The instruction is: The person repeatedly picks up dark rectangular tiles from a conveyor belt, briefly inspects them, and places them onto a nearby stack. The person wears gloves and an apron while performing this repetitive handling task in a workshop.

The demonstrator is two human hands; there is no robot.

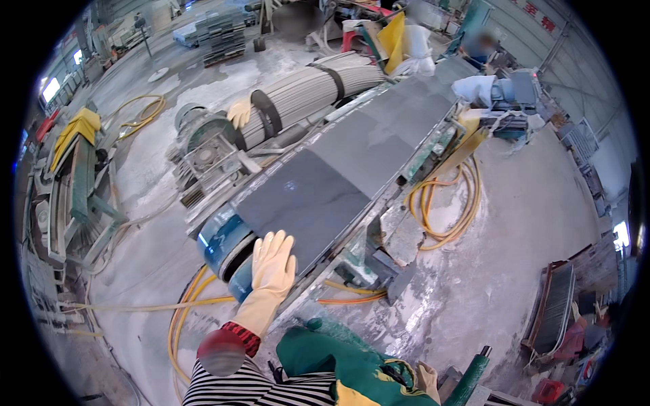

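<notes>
My left hand, in a cream rubber glove, reaches forward with its fingers stretched out. Its fingertips lie at the near edge of a dark grey stone slab on a long conveyor. Just beneath the hand is the conveyor's blue end roller. At the lower edge, part of my right hand shows in a similar glove, beside my green apron and a green metal bar. Its fingers are mostly hidden, so what it holds, if anything, is unclear.
A dusty motor and a ribbed grey roll flank the conveyor's left side, with a loose cream glove on top. Yellow hoses coil on the floor at right. Further slabs continue along the belt. Someone is at the far end.
</notes>
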